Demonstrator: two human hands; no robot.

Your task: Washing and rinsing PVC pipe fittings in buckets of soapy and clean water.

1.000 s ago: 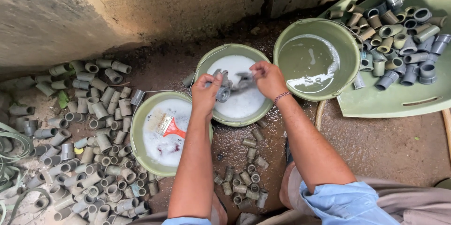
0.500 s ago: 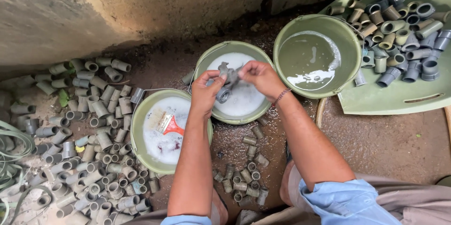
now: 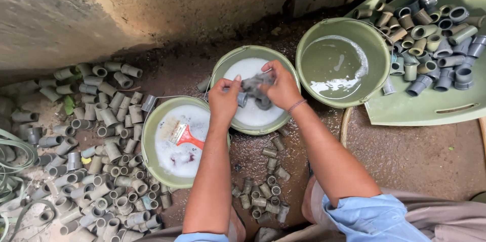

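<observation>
Both forearms reach forward over the middle green bucket (image 3: 223, 72) of soapy water, where the left hand (image 3: 224, 101) pinches a grey pipe fitting (image 3: 242, 99) and the right hand (image 3: 281, 88) grips a grey rag (image 3: 256, 85) against it, while the nearer bucket (image 3: 150, 143) holds foam and a red-handled brush (image 3: 185, 136)

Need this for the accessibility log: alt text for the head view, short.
Over a soapy green bucket, the left hand holds a grey pipe fitting while the right hand presses a grey cloth to it. Nearby: a bucket holding a red-handled brush, a third bucket, and fittings heaped on the wet ground.
</observation>
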